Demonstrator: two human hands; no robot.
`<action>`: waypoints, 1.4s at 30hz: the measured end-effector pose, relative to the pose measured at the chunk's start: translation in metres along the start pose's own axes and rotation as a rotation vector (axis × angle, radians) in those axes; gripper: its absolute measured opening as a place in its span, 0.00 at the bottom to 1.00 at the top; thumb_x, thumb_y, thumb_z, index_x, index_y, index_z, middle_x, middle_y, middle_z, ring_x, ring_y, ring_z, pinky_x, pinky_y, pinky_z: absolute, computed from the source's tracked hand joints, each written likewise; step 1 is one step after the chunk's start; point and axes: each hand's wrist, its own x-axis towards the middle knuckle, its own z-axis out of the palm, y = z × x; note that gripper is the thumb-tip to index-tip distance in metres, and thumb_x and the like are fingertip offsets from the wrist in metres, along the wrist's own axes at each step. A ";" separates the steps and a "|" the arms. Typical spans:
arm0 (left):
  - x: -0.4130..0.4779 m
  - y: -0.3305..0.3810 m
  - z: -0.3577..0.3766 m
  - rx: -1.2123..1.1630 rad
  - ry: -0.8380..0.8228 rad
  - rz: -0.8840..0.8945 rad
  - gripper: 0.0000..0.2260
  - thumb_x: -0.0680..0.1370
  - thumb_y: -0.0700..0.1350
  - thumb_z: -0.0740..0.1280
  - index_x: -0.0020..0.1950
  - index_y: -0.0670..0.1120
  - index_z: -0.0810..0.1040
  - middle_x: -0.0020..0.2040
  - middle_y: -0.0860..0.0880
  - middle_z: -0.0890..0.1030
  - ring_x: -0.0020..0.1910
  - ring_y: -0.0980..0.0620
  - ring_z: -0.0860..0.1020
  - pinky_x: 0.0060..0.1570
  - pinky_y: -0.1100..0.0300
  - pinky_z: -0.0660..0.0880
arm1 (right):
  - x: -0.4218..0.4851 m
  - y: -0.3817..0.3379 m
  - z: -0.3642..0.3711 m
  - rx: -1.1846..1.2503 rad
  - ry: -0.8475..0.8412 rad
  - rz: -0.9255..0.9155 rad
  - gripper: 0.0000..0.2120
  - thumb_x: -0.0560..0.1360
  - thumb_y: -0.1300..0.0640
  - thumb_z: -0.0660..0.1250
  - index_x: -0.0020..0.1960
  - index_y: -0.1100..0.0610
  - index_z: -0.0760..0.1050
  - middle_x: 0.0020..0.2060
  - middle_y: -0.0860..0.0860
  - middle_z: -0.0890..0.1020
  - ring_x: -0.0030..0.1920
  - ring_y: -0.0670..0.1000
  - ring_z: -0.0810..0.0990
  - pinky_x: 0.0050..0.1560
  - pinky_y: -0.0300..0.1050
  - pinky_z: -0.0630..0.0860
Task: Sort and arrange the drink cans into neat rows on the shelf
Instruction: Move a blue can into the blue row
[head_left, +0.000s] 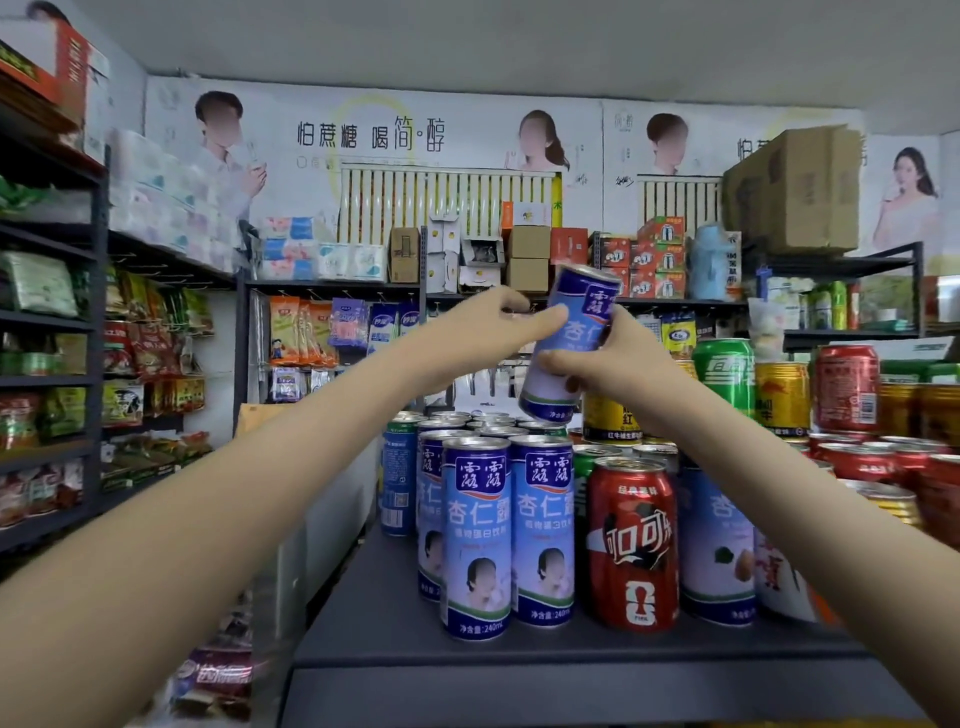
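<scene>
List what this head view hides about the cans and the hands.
- Held blue can: middle label covered by right hand and left hand.
- Back-row cans: only tops show behind the front blue cans.
- Blue can right of the red cola can: hidden by the right arm.

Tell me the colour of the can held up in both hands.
Blue and white, with a dark blue top band: the held can, seen in the head view.

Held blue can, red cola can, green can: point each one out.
Held blue can (574, 332): head view, on its label between both hands.
Red cola can (634, 540): head view, front label, shelf's front row.
Green can (724, 374): head view, upper label, stacked behind.
</scene>
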 end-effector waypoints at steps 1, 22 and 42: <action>-0.001 -0.003 0.001 0.033 -0.028 -0.016 0.25 0.77 0.58 0.62 0.70 0.47 0.67 0.59 0.50 0.76 0.57 0.51 0.76 0.57 0.54 0.75 | -0.001 0.000 -0.006 0.015 0.027 -0.012 0.25 0.66 0.59 0.76 0.59 0.56 0.69 0.49 0.53 0.81 0.48 0.53 0.82 0.49 0.51 0.81; 0.072 -0.024 0.059 0.673 -0.569 -0.224 0.18 0.72 0.58 0.70 0.34 0.45 0.74 0.33 0.51 0.75 0.33 0.56 0.72 0.42 0.59 0.70 | 0.041 -0.003 -0.069 0.172 -0.159 0.045 0.26 0.68 0.59 0.75 0.62 0.58 0.68 0.41 0.52 0.82 0.35 0.50 0.81 0.36 0.42 0.78; 0.070 -0.018 -0.033 -0.182 0.175 -0.071 0.05 0.71 0.42 0.72 0.45 0.42 0.79 0.48 0.46 0.82 0.49 0.50 0.80 0.50 0.56 0.77 | 0.079 0.010 -0.056 0.071 -0.174 -0.001 0.28 0.68 0.65 0.74 0.61 0.54 0.63 0.48 0.57 0.80 0.49 0.58 0.82 0.46 0.51 0.82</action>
